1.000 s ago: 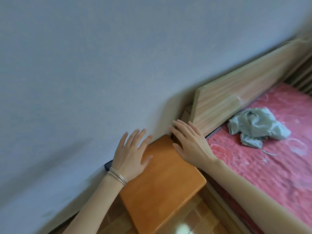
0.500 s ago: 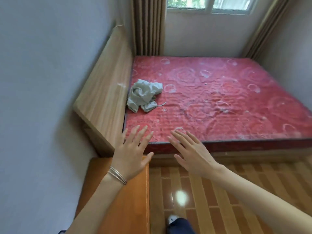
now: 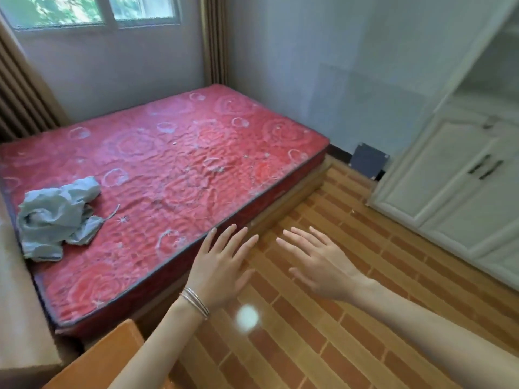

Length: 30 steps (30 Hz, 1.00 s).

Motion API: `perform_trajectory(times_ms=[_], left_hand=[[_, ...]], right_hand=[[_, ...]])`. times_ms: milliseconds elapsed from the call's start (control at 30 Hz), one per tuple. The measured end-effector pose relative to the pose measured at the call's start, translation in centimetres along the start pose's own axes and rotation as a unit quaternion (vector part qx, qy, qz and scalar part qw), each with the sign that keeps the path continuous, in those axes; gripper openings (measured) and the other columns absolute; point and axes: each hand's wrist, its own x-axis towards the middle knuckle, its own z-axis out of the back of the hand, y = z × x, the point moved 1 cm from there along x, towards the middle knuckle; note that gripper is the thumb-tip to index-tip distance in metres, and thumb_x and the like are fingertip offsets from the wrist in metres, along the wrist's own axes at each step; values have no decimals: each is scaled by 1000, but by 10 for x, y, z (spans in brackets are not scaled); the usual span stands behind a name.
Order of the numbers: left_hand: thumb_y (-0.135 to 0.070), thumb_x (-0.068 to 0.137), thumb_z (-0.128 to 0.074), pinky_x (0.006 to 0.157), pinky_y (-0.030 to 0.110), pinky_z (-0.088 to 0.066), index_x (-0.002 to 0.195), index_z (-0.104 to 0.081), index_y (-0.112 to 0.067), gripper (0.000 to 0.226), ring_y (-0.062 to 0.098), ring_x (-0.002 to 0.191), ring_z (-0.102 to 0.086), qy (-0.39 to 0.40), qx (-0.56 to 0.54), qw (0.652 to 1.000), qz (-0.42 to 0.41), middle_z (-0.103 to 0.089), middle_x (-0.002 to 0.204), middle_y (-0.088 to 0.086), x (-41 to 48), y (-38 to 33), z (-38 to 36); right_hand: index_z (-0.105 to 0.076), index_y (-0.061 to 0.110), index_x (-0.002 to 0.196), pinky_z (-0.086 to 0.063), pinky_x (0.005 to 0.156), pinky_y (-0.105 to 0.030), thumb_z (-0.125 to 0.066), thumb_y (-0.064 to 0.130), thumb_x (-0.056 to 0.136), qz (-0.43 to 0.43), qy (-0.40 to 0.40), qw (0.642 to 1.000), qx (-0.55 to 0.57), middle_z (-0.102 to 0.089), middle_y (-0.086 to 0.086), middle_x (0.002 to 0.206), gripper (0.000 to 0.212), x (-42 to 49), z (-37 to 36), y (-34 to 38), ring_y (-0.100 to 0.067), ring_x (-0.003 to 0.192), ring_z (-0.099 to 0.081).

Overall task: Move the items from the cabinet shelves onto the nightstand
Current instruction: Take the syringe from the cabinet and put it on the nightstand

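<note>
Head view: left hand (image 3: 222,265) and right hand (image 3: 320,265) out flat, palms down, fingers spread, grip empty on both. Orange wooden nightstand (image 3: 106,357) corner bottom left, beside red quilted mattress (image 3: 168,169). White panelled cabinet (image 3: 449,186) at right, shelf contents unreadable. Thin silver bangles (image 3: 195,301) on left wrist.

a red quilted mattress (image 3: 174,169) with pale swirl patterns lies on a low wooden bed frame (image 3: 297,197), and a crumpled pale blue cloth (image 3: 56,217) sits on it near the headboard (image 3: 16,304). brown curtains (image 3: 19,94) flank a window (image 3: 84,9) beyond the bed. a dark square panel (image 3: 368,160) stands against the wall at the edge of the striped brown floor (image 3: 337,346).
</note>
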Motion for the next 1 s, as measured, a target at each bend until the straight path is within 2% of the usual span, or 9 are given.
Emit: perform_trajectory(times_ms=[100,233,400,533,733,1000], left_hand=[[-53,84,-39,107,47,-22,134,-53,-22,61,26,127,-47,-5,-6,998,-68,-55,134,4,46,-41,-1],[-53,83,-38,105,50,-35,134,-52,-22,61,25,127,-47,0,-12,990,-142,-54,135,2,98,-109,2],[-54,83,-38,107,49,-33,135,-50,-23,62,24,127,-47,-19,-5,976,-216,-54,135,2,155,-202,9],[-52,83,-38,105,52,-35,136,-49,-22,62,24,128,-46,-49,-19,967,-248,-53,136,2,198,-281,22],[-52,84,-38,106,52,-34,138,-46,-23,61,26,129,-45,-110,-12,954,-280,-51,138,4,265,-389,42],[-52,88,-34,106,54,-32,141,-41,-23,61,28,131,-42,-163,-20,943,-289,-46,142,6,336,-476,72]], right_hand=[[-37,19,142,-31,110,-43,-36,45,91,-62,5,998,-16,-43,-6,144,57,-42,16,-39,-20,134,-38],[-34,23,143,-29,109,-39,-31,49,91,-143,15,989,-37,-41,-5,146,58,-106,33,-88,-19,134,-37],[-37,22,141,-31,108,-40,-31,49,91,-231,-20,971,-51,-46,-4,142,57,-185,65,-148,-21,131,-42],[-35,23,143,-31,109,-41,-31,50,92,-260,-45,962,-64,-44,-4,143,57,-244,92,-199,-21,132,-41],[-40,21,140,-36,104,-41,-33,48,92,-278,-100,949,-104,-50,-6,138,55,-314,138,-280,-23,127,-46],[-39,17,142,-35,106,-44,-38,42,92,-290,-174,929,-152,-45,-9,142,55,-369,183,-359,-24,130,-41]])
